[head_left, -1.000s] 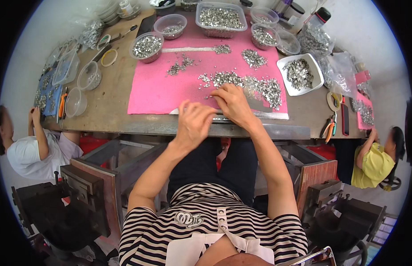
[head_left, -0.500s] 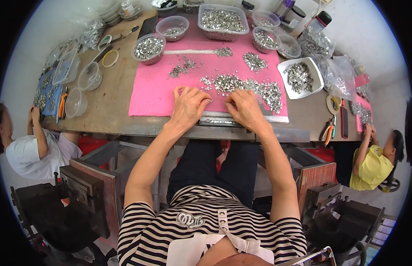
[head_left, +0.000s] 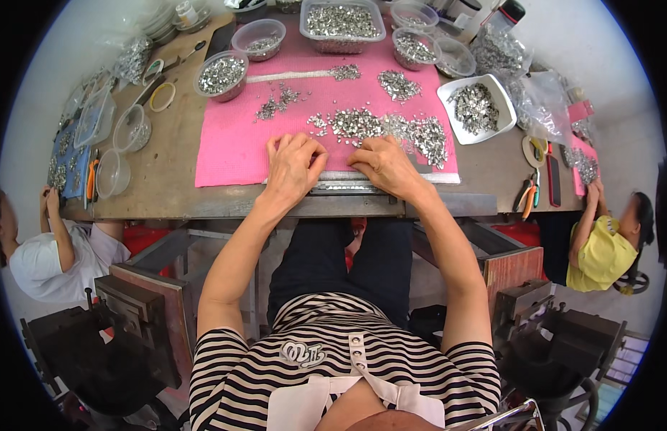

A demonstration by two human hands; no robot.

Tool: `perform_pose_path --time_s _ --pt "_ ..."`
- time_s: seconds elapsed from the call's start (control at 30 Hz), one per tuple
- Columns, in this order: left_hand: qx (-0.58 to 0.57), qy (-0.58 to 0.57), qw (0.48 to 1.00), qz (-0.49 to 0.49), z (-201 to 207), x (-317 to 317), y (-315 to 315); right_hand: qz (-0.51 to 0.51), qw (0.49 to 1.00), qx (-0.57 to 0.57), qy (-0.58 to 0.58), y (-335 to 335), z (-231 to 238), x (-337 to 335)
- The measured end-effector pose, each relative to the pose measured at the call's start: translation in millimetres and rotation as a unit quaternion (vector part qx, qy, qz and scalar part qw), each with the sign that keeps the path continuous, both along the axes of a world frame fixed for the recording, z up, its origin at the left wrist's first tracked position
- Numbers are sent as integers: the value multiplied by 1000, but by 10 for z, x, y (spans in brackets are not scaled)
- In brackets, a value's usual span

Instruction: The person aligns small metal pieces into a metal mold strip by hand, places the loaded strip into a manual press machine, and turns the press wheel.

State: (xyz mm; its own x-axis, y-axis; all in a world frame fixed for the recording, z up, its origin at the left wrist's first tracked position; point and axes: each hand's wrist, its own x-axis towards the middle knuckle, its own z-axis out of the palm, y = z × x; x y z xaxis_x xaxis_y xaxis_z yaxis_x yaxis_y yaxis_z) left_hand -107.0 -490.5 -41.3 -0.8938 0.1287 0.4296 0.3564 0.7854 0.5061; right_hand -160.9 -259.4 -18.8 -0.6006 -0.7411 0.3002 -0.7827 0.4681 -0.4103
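Pink mat (head_left: pixel 233 154), left hand (head_left: pixel 294 165) palm-down, right hand (head_left: pixel 384 167) palm-down

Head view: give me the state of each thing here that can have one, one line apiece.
Left hand: palm down, fingers on the pink mat.
Right hand: palm down by the loose metal pieces.
Metal strip: flat along the mat's near edge.
White tray: filled with pieces.
Rectangular clear tub: full, uncovered.
Pliers: lying unused.

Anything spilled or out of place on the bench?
Nothing damaged. Small silver metal parts lie loose in scattered heaps across the pink mat rather than in the bowls; it looks like sorting, not a spill. Left hand and right hand rest at the mat's near edge.
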Motion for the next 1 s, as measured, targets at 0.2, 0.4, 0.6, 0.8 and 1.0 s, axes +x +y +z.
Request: perform_pose_path --time_s 0.2,0.4,0.6,0.8,1.0 --pt "-19 45 999 23 4 40 47 -10 1000 5 29 46 -13 41" --pt "-57 42 997 16 48 83 -15 -97 972 -160 -141 149 54 379" --pt "-46 15 999 5 22 33 -15 -92 967 -211 -110 193 -71 604" --pt "-4 9 1000 -8 -36 3 -52 -92 970 -205 -94 199 -70 614" --pt "29 22 999 18 -39 -171 -281 -89 981 -169 -15 161 -67 601"
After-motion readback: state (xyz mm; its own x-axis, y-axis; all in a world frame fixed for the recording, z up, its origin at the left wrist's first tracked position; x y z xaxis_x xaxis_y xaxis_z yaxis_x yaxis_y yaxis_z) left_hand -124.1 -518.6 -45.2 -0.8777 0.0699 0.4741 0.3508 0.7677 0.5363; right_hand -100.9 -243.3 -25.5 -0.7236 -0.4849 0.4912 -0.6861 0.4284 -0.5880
